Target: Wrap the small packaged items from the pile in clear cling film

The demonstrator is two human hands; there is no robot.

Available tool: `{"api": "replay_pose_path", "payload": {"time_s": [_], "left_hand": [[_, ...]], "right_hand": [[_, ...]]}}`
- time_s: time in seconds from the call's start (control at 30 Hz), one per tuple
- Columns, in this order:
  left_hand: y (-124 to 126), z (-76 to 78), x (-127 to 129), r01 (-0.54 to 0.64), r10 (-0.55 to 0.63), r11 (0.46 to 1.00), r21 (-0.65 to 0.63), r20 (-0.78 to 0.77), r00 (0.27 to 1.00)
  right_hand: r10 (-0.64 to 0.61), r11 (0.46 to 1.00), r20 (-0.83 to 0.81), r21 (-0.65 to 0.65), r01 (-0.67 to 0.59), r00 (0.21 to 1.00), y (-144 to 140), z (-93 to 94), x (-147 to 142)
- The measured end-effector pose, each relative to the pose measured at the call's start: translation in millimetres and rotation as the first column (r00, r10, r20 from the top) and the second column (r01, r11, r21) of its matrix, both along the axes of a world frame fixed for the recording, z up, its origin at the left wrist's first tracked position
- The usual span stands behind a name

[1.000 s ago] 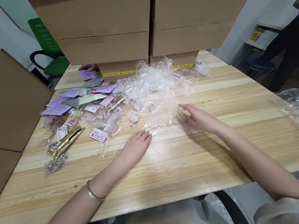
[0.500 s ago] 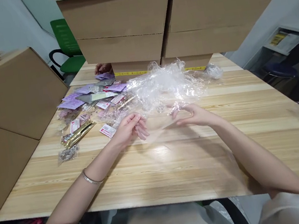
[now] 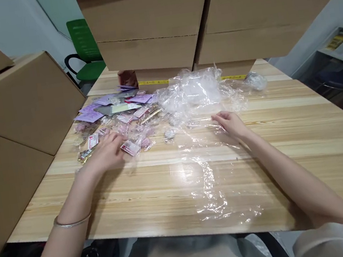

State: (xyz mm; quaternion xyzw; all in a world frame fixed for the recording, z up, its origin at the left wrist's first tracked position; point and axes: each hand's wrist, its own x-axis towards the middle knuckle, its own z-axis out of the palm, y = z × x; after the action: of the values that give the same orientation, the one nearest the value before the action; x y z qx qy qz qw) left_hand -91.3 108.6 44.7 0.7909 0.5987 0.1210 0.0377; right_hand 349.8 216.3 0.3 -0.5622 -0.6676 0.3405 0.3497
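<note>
My left hand (image 3: 108,151) is over the near edge of a pile of small packets, fingers loosely bent and a little apart, with nothing visibly held. Beside its fingertips lies a clear packet with a white label (image 3: 130,148); a gold packet (image 3: 84,157) is partly hidden under the hand. My right hand (image 3: 230,124) is closed, pinching the upper right edge of a large clear plastic bag (image 3: 210,183). The bag is spread flat toward the table's front edge. Behind it is a heap of crumpled clear bags (image 3: 199,90).
Purple packets (image 3: 89,115) lie at the pile's back left. Large cardboard boxes stand along the back (image 3: 149,20) and on the left (image 3: 16,104) of the wooden table (image 3: 306,147). A balled clear bag (image 3: 255,81) sits at the far right. Behind is a green chair (image 3: 84,42).
My left hand has moved left from the middle to the packets. My right hand has closed on the bag's edge, and the bag now lies flatter on the table.
</note>
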Motion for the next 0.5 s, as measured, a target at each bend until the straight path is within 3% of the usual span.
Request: {"api": "replay_pose_path", "payload": {"time_s": [0.13, 0.3, 0.37, 0.43, 0.5], "left_hand": [[-1, -11.3, -3, 0.050, -0.050, 0.993, -0.105, 0.003, 0.999], [5, -15.3, 16, 0.156, -0.152, 0.966, -0.208, 0.032, 0.988], [4, -16.8, 20, 0.107, -0.108, 0.981, -0.165, 0.002, 0.994], [2, -17.5, 20, -0.013, 0.007, 0.996, -0.093, -0.061, 0.998], [-1, -15.8, 16, -0.066, 0.055, 0.991, -0.116, -0.100, 0.993]], "right_hand": [[-0.027, 0.999, 0.091, 0.020, 0.025, 0.995, -16, -25.8, 5], [-0.051, 0.999, 0.223, 0.019, 0.048, 0.973, -24, -32.0, 4], [-0.058, 0.998, 0.264, 0.020, 0.054, 0.963, -24, -31.4, 3], [-0.059, 0.998, 0.295, 0.023, 0.055, 0.954, -23, -31.1, 3], [-0.058, 0.998, 0.317, 0.024, 0.053, 0.947, -23, -31.2, 4]]}}
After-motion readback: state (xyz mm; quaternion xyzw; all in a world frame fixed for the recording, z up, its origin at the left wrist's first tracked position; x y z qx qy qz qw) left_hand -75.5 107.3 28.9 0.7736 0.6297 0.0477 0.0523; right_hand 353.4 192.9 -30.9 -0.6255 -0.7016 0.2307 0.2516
